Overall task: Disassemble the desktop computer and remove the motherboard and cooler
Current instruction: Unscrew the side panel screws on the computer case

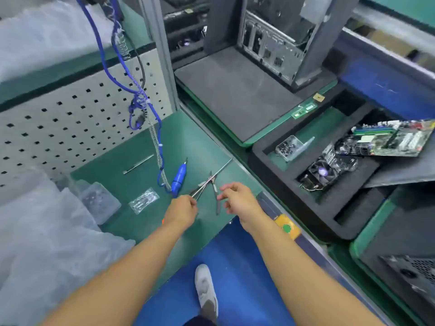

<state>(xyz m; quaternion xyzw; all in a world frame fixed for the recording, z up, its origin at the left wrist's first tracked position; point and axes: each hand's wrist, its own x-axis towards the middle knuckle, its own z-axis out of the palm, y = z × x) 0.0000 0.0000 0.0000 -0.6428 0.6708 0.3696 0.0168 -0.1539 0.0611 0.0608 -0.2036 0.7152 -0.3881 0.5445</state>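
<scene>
The desktop computer case (280, 38) stands upright on a grey foam pad (235, 95) at the back. The motherboard (395, 140) lies tilted in a black foam tray (277, 170) on the right, with the cooler (322, 172) below it. My left hand (182, 209) grips the near end of a long thin metal rod (216, 175) that slants up to the right over the green bench. My right hand (237, 198) hovers beside it, fingers loosely curled, holding nothing I can make out. Pliers (215, 194) lie between my hands.
A blue electric screwdriver (179, 177) lies on the green mat (188, 142), tethered to a hanging blue cable (127, 67). A short metal bit (137, 164), small plastic bags (143, 200) and a clear screw box (288, 147) are nearby. A yellow box with a green button (287, 228) sits on the bench edge.
</scene>
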